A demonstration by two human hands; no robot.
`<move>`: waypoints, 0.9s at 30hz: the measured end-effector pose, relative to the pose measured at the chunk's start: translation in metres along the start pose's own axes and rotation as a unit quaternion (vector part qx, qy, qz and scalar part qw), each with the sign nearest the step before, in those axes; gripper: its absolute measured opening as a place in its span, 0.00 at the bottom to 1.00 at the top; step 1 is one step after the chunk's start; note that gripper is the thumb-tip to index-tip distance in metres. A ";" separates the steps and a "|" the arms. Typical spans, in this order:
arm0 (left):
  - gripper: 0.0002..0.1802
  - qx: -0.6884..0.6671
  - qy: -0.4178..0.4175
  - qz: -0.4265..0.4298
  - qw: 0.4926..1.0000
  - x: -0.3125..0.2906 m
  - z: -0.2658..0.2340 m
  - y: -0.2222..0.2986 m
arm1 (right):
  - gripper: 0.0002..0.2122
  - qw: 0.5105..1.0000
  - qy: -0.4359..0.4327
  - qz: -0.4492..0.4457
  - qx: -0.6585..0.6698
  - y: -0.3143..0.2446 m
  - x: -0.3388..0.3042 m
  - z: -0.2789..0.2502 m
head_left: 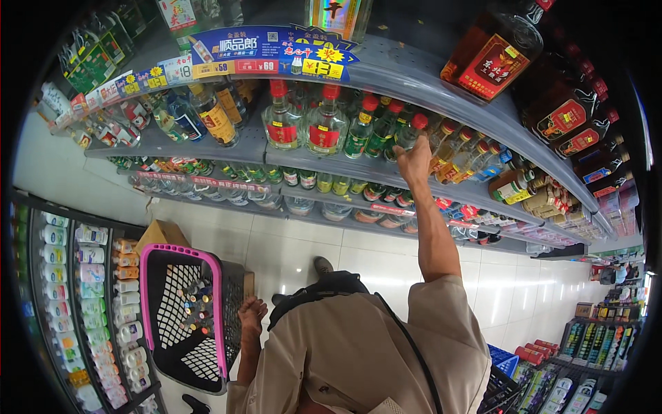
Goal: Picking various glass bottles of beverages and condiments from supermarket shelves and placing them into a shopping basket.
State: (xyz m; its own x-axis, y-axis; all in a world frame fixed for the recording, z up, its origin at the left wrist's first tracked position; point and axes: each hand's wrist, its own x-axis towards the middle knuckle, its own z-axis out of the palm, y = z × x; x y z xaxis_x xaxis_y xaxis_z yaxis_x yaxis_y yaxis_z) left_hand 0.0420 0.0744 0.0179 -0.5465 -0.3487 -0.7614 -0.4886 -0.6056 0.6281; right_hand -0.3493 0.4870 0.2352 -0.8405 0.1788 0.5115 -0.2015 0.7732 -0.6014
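Note:
My right hand (414, 162) reaches up to the middle shelf, its fingers around a clear glass bottle (419, 123) with a red cap; the hand hides the lower part of that bottle. Just left of it stand green-labelled bottles (358, 136) with red caps, then two larger clear bottles (325, 127) with red labels. Low by my left side, my left hand (252, 312) hangs with loosely bent fingers and nothing visible in it. Beside it, a black shopping basket (221, 334) with a pink rim holds several small bottles (198, 303).
Above my right hand runs a shelf edge (400, 72) with price tags; a large dark bottle (493, 52) stands on it. Lower shelves hold more bottles. A rack of plastic bottles (92, 272) flanks the basket. A cardboard box (162, 234) sits behind it. Blue crate (502, 360) at right.

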 end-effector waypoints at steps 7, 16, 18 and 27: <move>0.14 -0.010 -0.005 0.002 1.000 0.005 -0.006 -0.013 | 0.22 1.000 -0.010 0.026 0.001 0.014 0.005 0.013; 0.15 -0.040 -0.004 0.026 0.999 0.000 0.004 -0.015 | 0.21 0.995 -0.091 0.023 -0.019 0.018 0.017 0.022; 0.14 -0.047 -0.044 0.021 0.998 0.002 0.003 -0.016 | 0.27 0.998 -0.041 0.054 0.014 0.027 0.020 0.028; 0.12 -0.022 0.003 0.007 1.000 -0.003 0.004 -0.025 | 0.30 0.997 0.057 -0.054 -0.016 0.007 0.021 0.023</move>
State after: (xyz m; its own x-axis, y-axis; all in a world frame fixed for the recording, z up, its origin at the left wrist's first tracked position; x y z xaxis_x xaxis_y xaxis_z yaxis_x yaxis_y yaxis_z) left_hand 0.0530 0.0933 0.0052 -0.5481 -0.3616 -0.7542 -0.4514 -0.6312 0.6307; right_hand -0.3802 0.4825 0.2278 -0.7515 0.1611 0.6397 -0.2699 0.8098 -0.5210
